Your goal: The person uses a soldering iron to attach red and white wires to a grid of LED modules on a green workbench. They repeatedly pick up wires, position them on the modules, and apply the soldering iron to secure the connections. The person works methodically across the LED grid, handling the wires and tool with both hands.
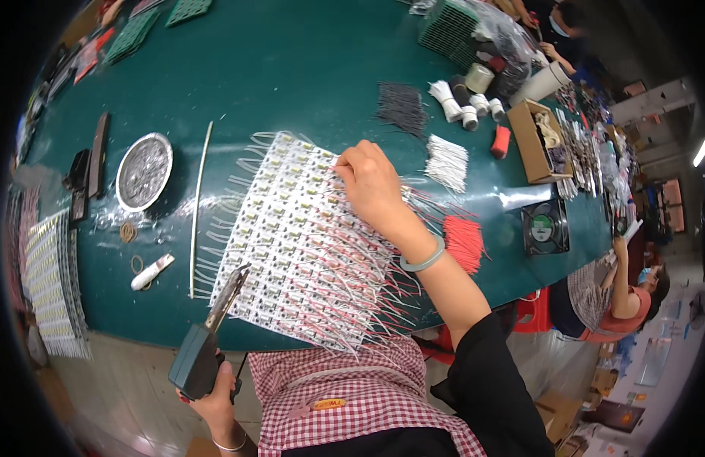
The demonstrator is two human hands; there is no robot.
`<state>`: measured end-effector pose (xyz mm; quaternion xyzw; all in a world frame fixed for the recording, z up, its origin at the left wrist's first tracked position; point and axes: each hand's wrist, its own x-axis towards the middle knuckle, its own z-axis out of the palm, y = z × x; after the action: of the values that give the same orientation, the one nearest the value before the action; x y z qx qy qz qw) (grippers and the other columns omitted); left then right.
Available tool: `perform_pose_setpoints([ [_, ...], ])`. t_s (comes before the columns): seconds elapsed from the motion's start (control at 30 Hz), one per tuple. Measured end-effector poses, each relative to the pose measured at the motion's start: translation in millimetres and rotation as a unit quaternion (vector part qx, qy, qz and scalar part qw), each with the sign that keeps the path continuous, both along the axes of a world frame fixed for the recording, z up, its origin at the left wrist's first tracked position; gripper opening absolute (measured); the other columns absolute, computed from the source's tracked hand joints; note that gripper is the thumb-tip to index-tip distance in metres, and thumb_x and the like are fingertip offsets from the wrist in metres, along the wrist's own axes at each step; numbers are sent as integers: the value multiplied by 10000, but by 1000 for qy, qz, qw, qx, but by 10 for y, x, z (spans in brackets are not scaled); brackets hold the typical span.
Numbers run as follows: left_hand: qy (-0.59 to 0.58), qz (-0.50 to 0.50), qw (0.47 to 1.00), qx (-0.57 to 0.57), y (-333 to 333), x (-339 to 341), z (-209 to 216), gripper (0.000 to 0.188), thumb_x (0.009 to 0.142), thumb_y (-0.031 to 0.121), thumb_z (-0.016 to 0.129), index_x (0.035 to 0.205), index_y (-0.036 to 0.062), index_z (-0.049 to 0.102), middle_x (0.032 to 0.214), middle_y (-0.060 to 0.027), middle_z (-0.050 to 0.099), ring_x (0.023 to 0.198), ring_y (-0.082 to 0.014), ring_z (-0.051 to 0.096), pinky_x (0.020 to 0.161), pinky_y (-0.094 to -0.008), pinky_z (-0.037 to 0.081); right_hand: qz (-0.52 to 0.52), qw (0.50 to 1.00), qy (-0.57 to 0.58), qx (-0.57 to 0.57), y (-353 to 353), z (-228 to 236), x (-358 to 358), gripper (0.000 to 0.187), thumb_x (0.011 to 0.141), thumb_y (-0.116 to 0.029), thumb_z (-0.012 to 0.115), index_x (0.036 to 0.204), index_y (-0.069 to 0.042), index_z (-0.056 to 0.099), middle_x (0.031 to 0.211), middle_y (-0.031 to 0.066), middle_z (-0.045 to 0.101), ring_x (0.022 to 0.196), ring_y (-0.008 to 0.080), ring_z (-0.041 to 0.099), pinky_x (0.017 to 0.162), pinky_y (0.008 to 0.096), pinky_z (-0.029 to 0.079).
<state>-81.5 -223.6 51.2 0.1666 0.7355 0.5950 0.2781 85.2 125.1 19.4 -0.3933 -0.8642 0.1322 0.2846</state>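
Observation:
A white circuit board panel (pixel 280 206) lies tilted on the green table in front of me, covered with rows of small components. Red and white wires stick out along its right side; pale wire loops fringe its left side. My right hand (pixel 371 183) is over the panel's upper right edge, thumb and forefinger pinched on what looks like a thin red wire, mostly hidden by the fingers. Below the table's near edge, my left hand (pixel 215 392) is closed around the grip of a dark green soldering gun (pixel 192 358). Its darkened metal tip points up over the panel's lower left part.
Left of the panel are a thin pale rod (pixel 201 206), a metal bowl (pixel 167 171) and a white-wrapped roll (pixel 152 272). Stacked panels (pixel 52 282) stand far left. Rightward lie red wires (pixel 463 244), white wires (pixel 446 164), black wires (pixel 402 108), a cardboard box (pixel 529 141) and a fan (pixel 547 226). Other people sit right.

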Motion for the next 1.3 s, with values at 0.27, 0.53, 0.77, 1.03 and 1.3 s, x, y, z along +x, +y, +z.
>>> perform_pose_setpoints([
  [0.27, -13, 7, 1000, -3, 147, 19, -8, 346, 794, -78, 666, 1134, -67, 602, 944, -108, 658, 519, -80, 492, 438, -221, 355, -93, 995, -12, 41, 368, 554, 1012, 57, 804, -49, 701, 818, -17, 656, 840, 131, 581, 836, 325, 569, 736, 420, 458],
  [0.53, -28, -31, 999, -23, 192, -106, -61, 380, 809, -82, 650, 1182, -91, 577, 1054, -156, 646, 559, -95, 519, 454, -223, 395, -143, 959, -138, -201, -140, 645, 2013, 117, 802, -70, 721, 894, -5, 689, 894, 122, 617, 893, 302, 581, 770, 388, 473],
  [0.77, -7, -42, 999, 13, 381, -5, 85, 392, 809, -79, 642, 1195, -90, 571, 1076, -156, 639, 565, -97, 520, 450, -218, 391, -105, 983, -70, -133, -220, 448, 2146, 351, 800, -143, 755, 1109, -10, 655, 1085, 133, 620, 1052, 314, 556, 897, 382, 468],
  [1.03, 20, -35, 999, 6, 376, 24, 25, 385, 809, -67, 642, 1187, -87, 570, 1085, -162, 637, 542, -95, 496, 441, -223, 362, -97, 980, -27, -174, -491, 608, 2311, 377, 751, -119, 781, 1095, -32, 658, 1077, 121, 614, 1053, 313, 539, 926, 389, 439],
  [1.3, 49, -59, 997, 3, 269, -170, -217, 382, 803, -64, 633, 1181, -88, 582, 1063, -157, 665, 502, -80, 463, 433, -217, 334, -14, 964, -87, -251, -1333, 743, 2395, 279, 679, -83, 819, 927, -110, 695, 961, 32, 530, 973, 245, 472, 890, 372, 358],
])
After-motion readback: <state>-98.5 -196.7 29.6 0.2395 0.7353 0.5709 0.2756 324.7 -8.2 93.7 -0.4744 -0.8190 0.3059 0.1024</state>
